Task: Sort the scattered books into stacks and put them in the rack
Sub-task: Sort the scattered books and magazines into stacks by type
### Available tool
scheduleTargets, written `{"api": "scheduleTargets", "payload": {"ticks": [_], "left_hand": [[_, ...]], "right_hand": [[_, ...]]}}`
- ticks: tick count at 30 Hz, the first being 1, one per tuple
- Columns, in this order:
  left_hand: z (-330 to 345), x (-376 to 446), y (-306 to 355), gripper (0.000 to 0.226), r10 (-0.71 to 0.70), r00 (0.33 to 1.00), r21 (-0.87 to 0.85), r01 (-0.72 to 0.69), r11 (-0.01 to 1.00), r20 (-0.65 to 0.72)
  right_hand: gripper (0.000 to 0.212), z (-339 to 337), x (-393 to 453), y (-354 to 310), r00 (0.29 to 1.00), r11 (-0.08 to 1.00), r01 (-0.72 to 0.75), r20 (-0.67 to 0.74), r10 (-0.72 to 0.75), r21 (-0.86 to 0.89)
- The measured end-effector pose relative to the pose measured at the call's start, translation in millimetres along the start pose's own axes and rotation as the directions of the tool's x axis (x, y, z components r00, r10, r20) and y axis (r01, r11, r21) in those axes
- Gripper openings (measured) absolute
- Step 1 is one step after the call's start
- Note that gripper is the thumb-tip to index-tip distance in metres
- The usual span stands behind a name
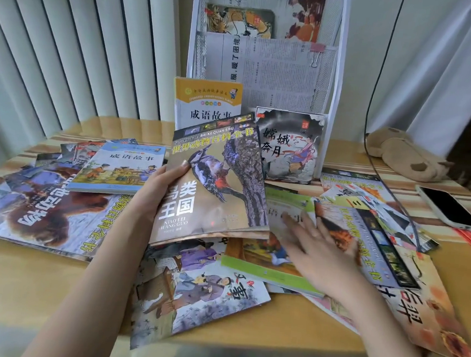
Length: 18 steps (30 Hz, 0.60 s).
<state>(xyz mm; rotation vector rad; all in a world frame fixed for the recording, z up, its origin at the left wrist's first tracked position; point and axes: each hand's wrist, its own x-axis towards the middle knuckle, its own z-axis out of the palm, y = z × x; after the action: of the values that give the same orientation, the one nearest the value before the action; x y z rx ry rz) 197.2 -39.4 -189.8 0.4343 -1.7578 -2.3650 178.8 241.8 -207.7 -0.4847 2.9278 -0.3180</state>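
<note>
Left hand (163, 183) fingers gripping woodpecker book (214, 185), right hand (318, 241) fingers spread flat over green book (272, 265)

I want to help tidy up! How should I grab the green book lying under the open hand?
Take the green book by its near long edge, coming from the front. That edge is bare and sits raised on the books beneath, so fingers could probably slide under. Its far side is covered by the woodpecker book in the left hand, and the right hand is over the middle.
</note>
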Motion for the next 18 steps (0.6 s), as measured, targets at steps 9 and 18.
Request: {"api": "scheduleTargets", "payload": {"ticks": [9, 18], "left_hand": [[8.0, -1.1, -4.9, 0.013, -0.02, 0.995, 0.061, 0.014, 0.998, 0.101], [23.1, 4.5, -21.6, 0.036, 0.004, 0.997, 0.338, -0.029, 0.941, 0.076]], "right_hand": [[0.08, -24.0, 21.6, 72.8, 0.841, 0.846, -0.415, -0.214, 0.497, 0.334], [0.071, -44.2, 37.2, 72.5, 0.684, 0.82, -0.364, -0.471, 0.557, 0.441]]}}
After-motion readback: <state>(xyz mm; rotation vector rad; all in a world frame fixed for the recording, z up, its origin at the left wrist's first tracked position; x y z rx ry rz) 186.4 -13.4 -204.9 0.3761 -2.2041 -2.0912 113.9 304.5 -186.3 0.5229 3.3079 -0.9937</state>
